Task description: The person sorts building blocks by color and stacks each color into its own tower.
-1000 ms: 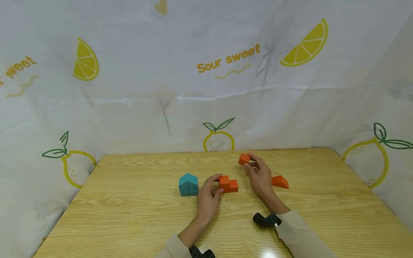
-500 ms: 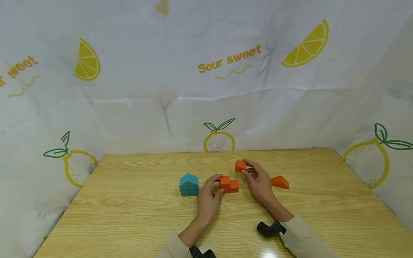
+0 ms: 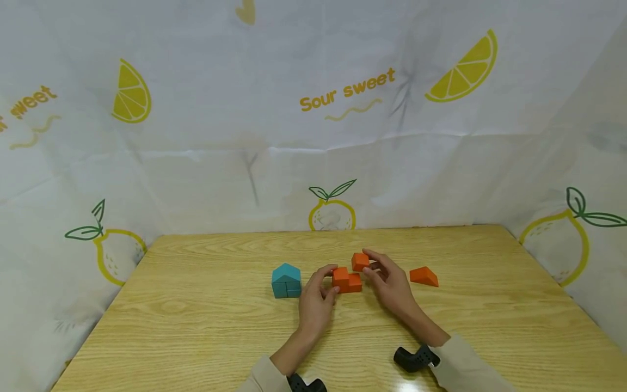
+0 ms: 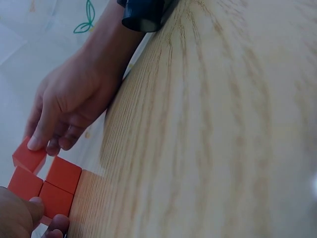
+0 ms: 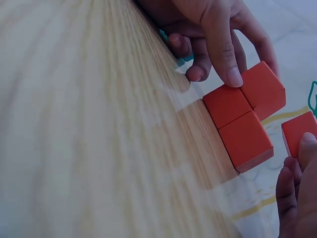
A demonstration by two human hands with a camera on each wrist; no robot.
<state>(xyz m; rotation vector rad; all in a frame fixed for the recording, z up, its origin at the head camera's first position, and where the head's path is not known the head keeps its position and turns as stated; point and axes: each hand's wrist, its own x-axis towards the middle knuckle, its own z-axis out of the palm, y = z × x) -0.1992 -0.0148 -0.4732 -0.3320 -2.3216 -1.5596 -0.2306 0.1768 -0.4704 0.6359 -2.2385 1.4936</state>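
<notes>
Three orange blocks form a step on the table: two lie side by side, and a third upper orange block [image 3: 340, 276] sits on the left one. My left hand [image 3: 315, 309] pinches the left side of this stack between thumb and fingers. Just above the right lower orange block [image 5: 246, 141], a separate orange block [image 3: 360, 262] is held off the table. My right hand [image 3: 394, 286] pinches it between thumb and fingers. In the right wrist view, a gap shows between that held block and the stack.
Left of my left hand stands a small house shape of teal blocks [image 3: 286, 281] with a pointed roof. An orange wedge-shaped block [image 3: 424, 276] lies right of my right hand. A white printed cloth [image 3: 220, 179] hangs behind the wooden table [image 3: 196, 337].
My right hand has brought its orange block leftward and nearer, down toward the stack's right side. The left hand has stayed in place on the stack.
</notes>
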